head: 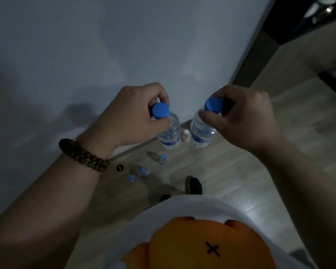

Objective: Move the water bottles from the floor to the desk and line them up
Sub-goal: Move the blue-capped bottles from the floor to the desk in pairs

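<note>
Evidently mid-carry: left hand (136,113) pinches the left bottle (169,133) at its neck, right hand (246,117) the right bottle (200,133) — spare bottles (144,171) wait on the floor (241,171) beneath. Next: stand both on the desk, aligned.

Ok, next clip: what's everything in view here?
held water bottles: 2, clear with blue caps, one per hand
floor water bottles: 3, clear with blue caps, wood floor near the wall
small bottle: 1, white, at the wall's foot
round disc: 1, black, floor left of the bottles
shoes: 2, dark, on the floor
bracelet: 1, brown beads, left wrist
left hand: 1, grips one bottle's top
right hand: 1, grips the other's top
</note>
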A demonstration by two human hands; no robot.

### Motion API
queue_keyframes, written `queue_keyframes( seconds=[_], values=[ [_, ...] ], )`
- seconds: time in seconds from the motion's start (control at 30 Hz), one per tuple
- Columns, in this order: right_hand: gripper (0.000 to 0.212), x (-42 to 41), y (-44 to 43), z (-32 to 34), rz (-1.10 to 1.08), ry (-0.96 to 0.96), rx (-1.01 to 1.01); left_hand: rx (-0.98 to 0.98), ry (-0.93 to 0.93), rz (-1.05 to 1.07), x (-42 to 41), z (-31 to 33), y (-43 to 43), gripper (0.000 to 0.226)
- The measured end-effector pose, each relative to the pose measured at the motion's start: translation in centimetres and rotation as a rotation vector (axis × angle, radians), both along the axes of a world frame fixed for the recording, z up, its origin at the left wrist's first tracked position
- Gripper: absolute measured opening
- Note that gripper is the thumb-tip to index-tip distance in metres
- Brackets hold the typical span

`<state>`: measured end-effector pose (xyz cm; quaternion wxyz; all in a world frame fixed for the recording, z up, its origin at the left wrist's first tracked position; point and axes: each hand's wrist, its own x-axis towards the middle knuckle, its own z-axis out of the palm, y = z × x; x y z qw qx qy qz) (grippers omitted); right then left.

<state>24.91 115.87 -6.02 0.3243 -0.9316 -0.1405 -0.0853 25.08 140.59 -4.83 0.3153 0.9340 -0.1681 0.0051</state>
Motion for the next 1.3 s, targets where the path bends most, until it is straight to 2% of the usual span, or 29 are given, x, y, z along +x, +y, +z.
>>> queue_keyframes(
  seconds=[0.3, 0.63, 0.8, 0.93, 1.03, 1.3],
  values=[
    [0.021, -9.9, -2.0, -1.4, -0.518, 0.077, 0.118, -0.063, -0.044, -0.451, 0.9, -0.3, -4.8, 0.022],
    [0.02, -22.2, -6.4, -1.8, -0.915, 0.08, 0.061, -0.081, 0.075, -0.83, -2.8, -1.3, -15.2, 0.019],
    [0.017, -27.2, -10.0, -1.9, -1.089, 0.057, 0.175, -0.067, 0.176, -0.997, -5.6, -1.5, -22.4, 0.017],
    [0.019, -30.4, -14.6, -2.3, -1.198, 0.031, 0.212, -0.039, 0.185, -1.078, -8.3, -1.8, -29.1, 0.023],
    [0.016, -32.2, -18.6, -2.6, -1.264, -0.02, 0.247, -0.019, 0.181, -1.118, -10.2, -1.8, -34.2, 0.017],
    [0.016, -36.1, -30.1, -2.2, -1.305, -0.058, 0.255, -0.096, 0.133, -1.142, -13.9, -0.8, -46.7, 0.014]
  ],
)
